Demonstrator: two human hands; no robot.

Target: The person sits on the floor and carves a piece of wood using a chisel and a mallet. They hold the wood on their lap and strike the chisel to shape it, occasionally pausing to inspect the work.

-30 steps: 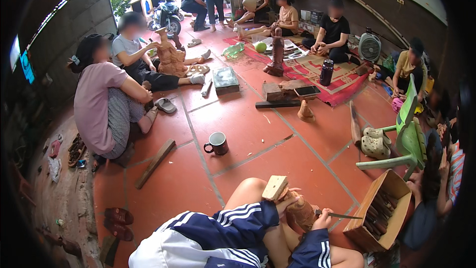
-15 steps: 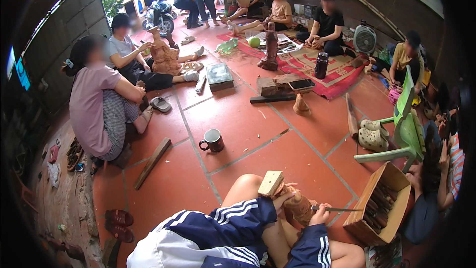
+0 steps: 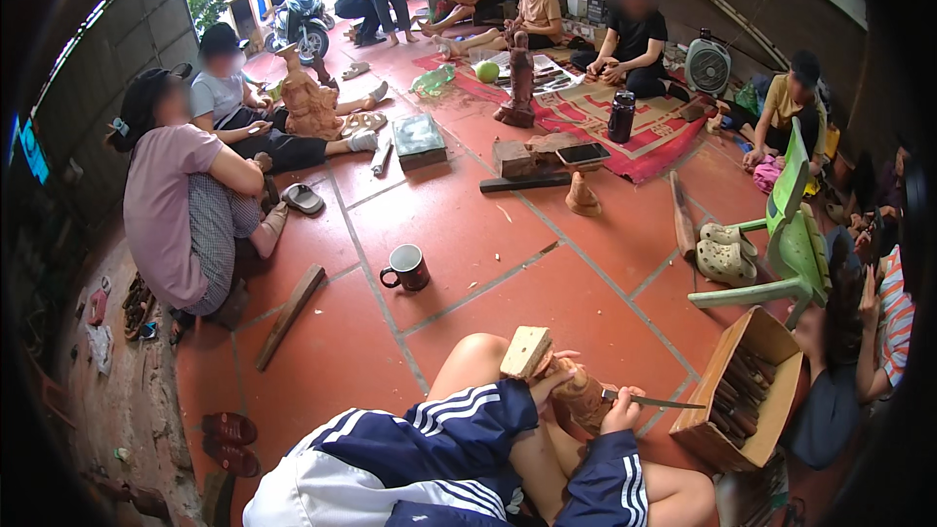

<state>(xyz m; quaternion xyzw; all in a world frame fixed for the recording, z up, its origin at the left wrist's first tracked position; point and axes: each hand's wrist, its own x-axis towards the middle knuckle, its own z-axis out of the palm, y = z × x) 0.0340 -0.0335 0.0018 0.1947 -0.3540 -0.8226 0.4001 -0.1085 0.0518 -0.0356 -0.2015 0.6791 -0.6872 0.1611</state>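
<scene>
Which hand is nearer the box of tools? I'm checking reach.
Right. The right hand holds a chisel pointing at the box of tools; the left hand grips the wooden mallet, farther away.

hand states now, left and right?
Left hand: closed on the wooden mallet.
Right hand: closed on the chisel, at the wood carving.

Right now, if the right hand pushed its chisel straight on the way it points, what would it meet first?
The right hand holds the chisel pointing right, toward the wooden box of tools. That box looks first in line, though depth is unclear.
</scene>
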